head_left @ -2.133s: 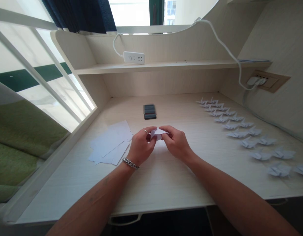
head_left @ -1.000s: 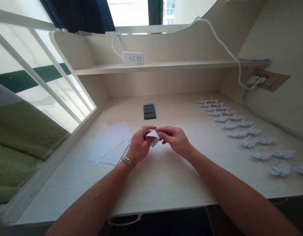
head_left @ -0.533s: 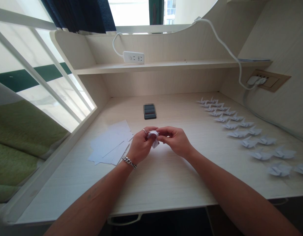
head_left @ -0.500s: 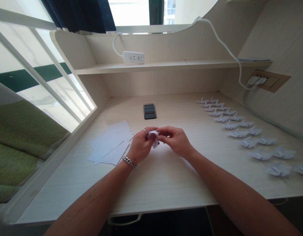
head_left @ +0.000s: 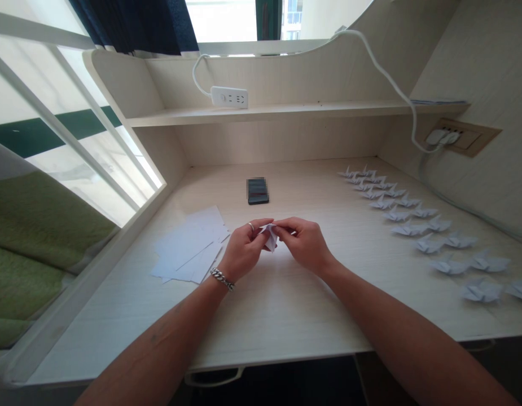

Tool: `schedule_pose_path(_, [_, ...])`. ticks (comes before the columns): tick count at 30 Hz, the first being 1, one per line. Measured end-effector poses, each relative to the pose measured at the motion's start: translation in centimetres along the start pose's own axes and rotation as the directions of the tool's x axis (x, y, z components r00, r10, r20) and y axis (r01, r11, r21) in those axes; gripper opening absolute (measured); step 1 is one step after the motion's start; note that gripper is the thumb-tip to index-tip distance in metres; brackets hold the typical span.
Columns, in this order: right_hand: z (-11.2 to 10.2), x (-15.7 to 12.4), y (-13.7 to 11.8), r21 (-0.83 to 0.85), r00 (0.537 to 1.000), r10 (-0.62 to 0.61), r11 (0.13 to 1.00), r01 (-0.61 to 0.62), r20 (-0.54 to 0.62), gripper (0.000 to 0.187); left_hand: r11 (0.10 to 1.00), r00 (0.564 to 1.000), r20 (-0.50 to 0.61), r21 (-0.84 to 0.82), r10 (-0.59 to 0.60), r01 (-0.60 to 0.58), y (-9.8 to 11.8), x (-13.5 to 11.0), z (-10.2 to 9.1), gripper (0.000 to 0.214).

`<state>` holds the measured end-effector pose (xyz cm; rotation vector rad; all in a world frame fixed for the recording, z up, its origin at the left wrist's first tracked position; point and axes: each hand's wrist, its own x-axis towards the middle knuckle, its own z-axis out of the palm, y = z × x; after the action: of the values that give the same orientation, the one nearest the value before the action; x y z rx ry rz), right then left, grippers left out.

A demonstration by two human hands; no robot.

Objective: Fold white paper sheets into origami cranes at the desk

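A small folded white paper (head_left: 270,239) is held between both hands above the middle of the desk. My left hand (head_left: 242,248), with a ring and a chain bracelet, pinches it from the left side. From the right, the thumb and fingertips of my right hand (head_left: 305,239) are closed on its upper edge. Fingers hide part of the folds. Just left of my left hand lies a loose pile of white paper sheets (head_left: 193,239). Several white paper cranes (head_left: 408,228) stand in two rows along the right side of the desk.
A dark, blurred flat object (head_left: 258,192) lies behind my hands. The white power strip (head_left: 229,97) rests on the shelf (head_left: 286,114) at the back. A white cable (head_left: 387,76) runs down to the wall socket (head_left: 468,137) on the right. White rails border the left.
The folded paper has turned between my fingers and shifted slightly right, now showing a pointed lower end. My right fingertips have closed in on its upper edge.
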<state>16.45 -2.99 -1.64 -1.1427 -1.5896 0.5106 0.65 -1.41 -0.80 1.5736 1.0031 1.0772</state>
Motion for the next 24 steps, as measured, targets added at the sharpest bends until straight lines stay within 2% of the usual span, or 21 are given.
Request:
schedule_pose_path(6, [0.0, -0.1, -0.1, -0.012, 1.000, 0.003, 1.000, -0.002, 0.013, 0.015, 0.993, 0.997, 0.073, -0.108, -0.033, 0.040, 0.2, -0.1, 0.0, 0.051])
schedule_pose_path(10, [-0.1, -0.1, -0.3, 0.011, 0.999, 0.024, 1.000, -0.025, 0.026, 0.013, 0.981, 0.995, 0.080, -0.176, -0.067, 0.080, 0.2, 0.1, -0.1, 0.049])
schedule_pose_path(15, [0.0, 0.0, 0.1, 0.114, 0.995, 0.088, 0.989, -0.093, 0.046, 0.013, 0.978, 0.993, 0.081, -0.181, -0.086, 0.099, 0.4, 0.0, 0.0, 0.044])
schedule_pose_path(18, [0.2, 0.1, 0.5, 0.168, 0.991, 0.116, 0.978, -0.125, 0.066, 0.017, 0.984, 0.996, 0.047, -0.158, -0.076, 0.082, 0.5, 0.0, 0.0, 0.038])
schedule_pose_path(21, [0.4, 0.1, 0.8, 0.228, 0.977, 0.201, 0.950, -0.213, 0.075, 0.032, 0.994, 0.998, -0.048, -0.099, -0.040, 0.035, 0.3, 0.1, -0.1, 0.033])
schedule_pose_path(24, [0.7, 0.2, 0.8, 0.266, 0.927, 0.315, 0.894, -0.362, 0.202, 0.034, 0.998, 0.992, -0.123, -0.063, 0.014, -0.022, 0.1, 0.3, -0.2, 0.036])
